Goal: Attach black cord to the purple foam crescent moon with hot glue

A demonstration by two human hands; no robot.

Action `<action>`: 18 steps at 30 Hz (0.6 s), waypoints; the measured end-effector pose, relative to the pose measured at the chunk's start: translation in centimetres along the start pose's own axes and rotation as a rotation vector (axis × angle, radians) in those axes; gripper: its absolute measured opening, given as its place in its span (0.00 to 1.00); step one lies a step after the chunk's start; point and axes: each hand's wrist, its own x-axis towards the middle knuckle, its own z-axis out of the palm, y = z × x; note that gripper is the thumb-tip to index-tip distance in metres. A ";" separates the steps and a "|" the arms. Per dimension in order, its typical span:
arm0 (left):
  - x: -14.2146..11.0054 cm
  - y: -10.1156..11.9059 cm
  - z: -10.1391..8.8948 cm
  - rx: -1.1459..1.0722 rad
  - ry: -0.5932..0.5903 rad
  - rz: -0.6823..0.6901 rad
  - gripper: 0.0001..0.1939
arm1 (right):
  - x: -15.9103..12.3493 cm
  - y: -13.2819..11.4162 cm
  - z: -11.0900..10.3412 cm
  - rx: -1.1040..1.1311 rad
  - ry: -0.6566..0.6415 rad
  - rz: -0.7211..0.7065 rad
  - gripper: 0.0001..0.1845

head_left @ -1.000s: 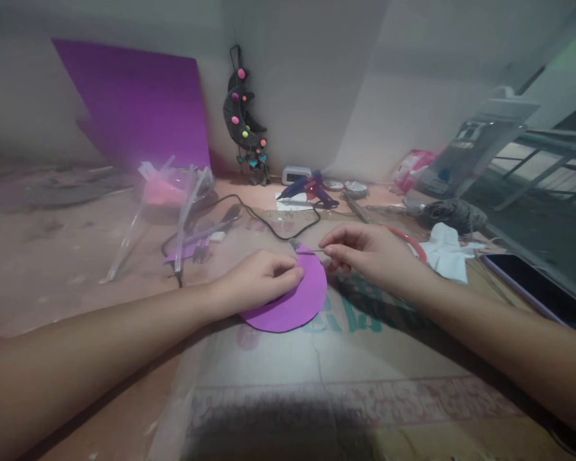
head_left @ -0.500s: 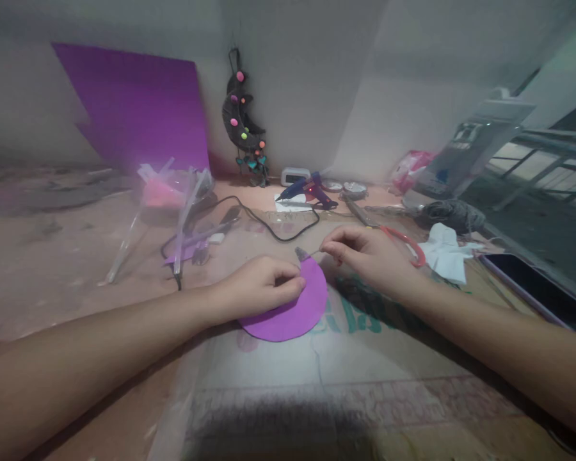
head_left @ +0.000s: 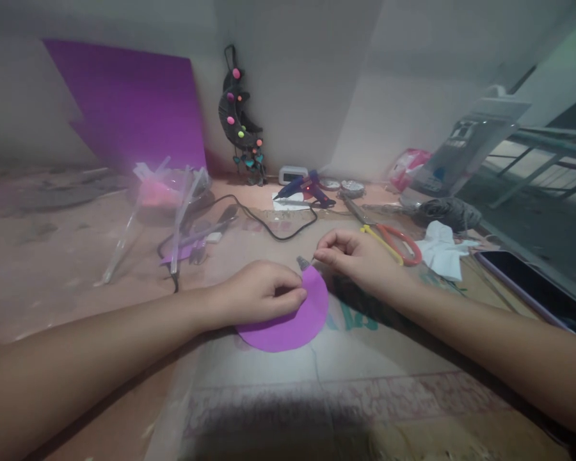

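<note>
My left hand (head_left: 269,291) pinches a purple card cutout (head_left: 288,330) with a rounded edge, thumb and forefinger closed on it; part of the cutout is hidden under the hand. Grey yarn (head_left: 303,262) is wound round the cutout's upper tip. Just right of that tip, my right hand (head_left: 352,253) has thumb and forefinger pinched on the loose strand of this yarn. Behind the right wrist lie scissors (head_left: 403,242) with orange handles and a yellow-handled tool (head_left: 386,245).
A blue glue gun (head_left: 300,187) with a lit red light rests near the wall, its black cord (head_left: 278,237) trailing left. Glue sticks (head_left: 180,224) lie left. At right are a grey yarn ball (head_left: 448,214), white tissue (head_left: 444,250) and phone (head_left: 532,288). A crescent ornament (head_left: 235,118) hangs behind.
My right hand has moved slightly left and closer to the cutout's tip, drawing the strand in. The left hand keeps its hold. The view has shifted a little, showing the yellow handles.
</note>
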 end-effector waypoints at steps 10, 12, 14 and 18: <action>0.0 0.2 0.0 0.049 0.002 0.045 0.16 | -0.1 -0.1 0.1 -0.023 0.025 -0.054 0.11; 0.0 0.2 0.0 0.052 0.000 0.046 0.16 | 0.0 0.0 0.0 -0.070 0.024 -0.060 0.12; 0.0 0.2 0.1 0.050 0.002 0.041 0.16 | 0.0 0.2 -0.1 -0.126 0.010 -0.054 0.12; -0.1 0.2 0.0 0.004 0.006 0.002 0.16 | 0.1 0.5 -0.2 -0.196 -0.034 -0.054 0.11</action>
